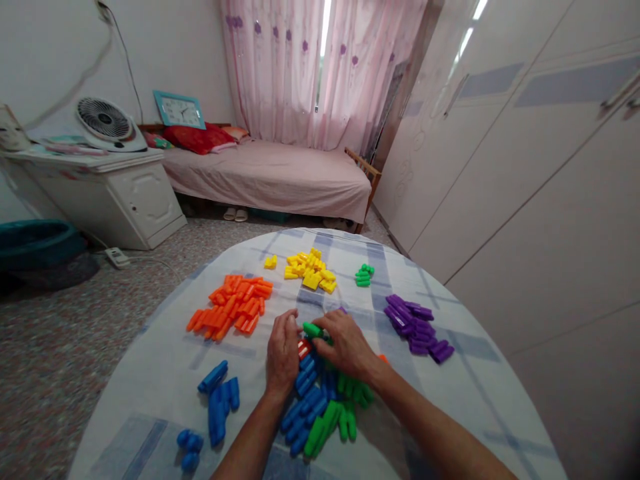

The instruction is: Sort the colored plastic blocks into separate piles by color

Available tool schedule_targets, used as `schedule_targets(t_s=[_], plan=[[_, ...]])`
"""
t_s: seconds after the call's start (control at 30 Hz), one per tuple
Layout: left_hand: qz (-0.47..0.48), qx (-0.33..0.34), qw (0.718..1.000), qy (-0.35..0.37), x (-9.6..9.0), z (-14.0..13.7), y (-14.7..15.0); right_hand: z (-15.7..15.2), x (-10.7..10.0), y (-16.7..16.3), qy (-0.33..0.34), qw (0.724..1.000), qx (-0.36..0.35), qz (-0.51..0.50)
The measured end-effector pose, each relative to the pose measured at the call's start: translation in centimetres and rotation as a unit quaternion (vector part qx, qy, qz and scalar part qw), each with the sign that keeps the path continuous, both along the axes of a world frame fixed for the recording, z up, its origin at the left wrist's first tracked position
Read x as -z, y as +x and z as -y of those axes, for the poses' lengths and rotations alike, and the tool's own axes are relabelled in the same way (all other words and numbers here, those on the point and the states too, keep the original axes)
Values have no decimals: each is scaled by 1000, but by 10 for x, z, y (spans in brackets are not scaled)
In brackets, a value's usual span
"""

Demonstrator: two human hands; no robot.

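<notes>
My right hand (347,343) pinches a green plastic piece (313,329) between thumb and fingers, over the far end of a mixed pile. Along the left side of that pile, my left hand (283,352) rests cupped, its fingers partly hidden, close to a red piece (304,348). The pile holds several blue pieces (303,410) and green pieces (323,429), rounded and tube-like. My right hand and forearm cover part of it. A bit of purple and a bit of orange show around the right hand.
Sorted groups lie around the round table (160,400): orange pieces (233,307), yellow pieces (310,269), a few green pieces (365,275), purple pieces (415,327) and blue pieces (217,403). Beyond are a bed (270,167), a cabinet (145,200) with a fan, and wardrobe doors (480,167).
</notes>
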State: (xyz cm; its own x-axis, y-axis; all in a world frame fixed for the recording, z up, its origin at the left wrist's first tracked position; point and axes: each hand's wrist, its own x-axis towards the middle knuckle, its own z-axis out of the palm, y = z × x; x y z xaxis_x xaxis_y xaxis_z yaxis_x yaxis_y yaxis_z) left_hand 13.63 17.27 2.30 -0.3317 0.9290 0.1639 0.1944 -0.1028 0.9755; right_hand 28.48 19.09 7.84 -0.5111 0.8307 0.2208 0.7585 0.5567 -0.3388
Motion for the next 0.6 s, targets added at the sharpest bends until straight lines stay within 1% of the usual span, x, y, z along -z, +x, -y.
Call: schedule_targets(t_s=[0.07,0.1,0.17,0.23,0.27,0.3,0.33,0.37,0.47,0.5,0.57,0.6], plan=[[9,4,1000,-10,-2,1,1,-20,-2,21,19,996,77,-27],[10,5,1000,-14,-3,1,1,-32,-4,35,34,989,139,-35],[6,3,1000,-16,-4,2,2,-60,-7,62,52,962,266,-18],[7,2,1000,-18,-5,2,3,-85,-8,85,46,927,372,24],[8,2,1000,-18,-5,2,3,-95,-7,93,38,910,411,47],[9,2,1000,-18,-6,2,3,-103,-6,99,27,898,434,70],[10,2,1000,-18,-6,2,3,-109,-4,101,13,891,443,93],[9,1,1000,-17,-6,2,3,-112,-2,102,-3,891,440,111],[2,-4,1000,-10,-7,3,3,-111,1,96,-35,902,407,143],[1,-6,1000,-8,-7,3,3,-108,1,93,-34,904,401,146],[-1,-7,1000,-6,-8,3,3,-96,-3,88,-8,909,391,142],[-2,-7,1000,-6,-8,3,3,-89,-5,86,5,916,378,132]])
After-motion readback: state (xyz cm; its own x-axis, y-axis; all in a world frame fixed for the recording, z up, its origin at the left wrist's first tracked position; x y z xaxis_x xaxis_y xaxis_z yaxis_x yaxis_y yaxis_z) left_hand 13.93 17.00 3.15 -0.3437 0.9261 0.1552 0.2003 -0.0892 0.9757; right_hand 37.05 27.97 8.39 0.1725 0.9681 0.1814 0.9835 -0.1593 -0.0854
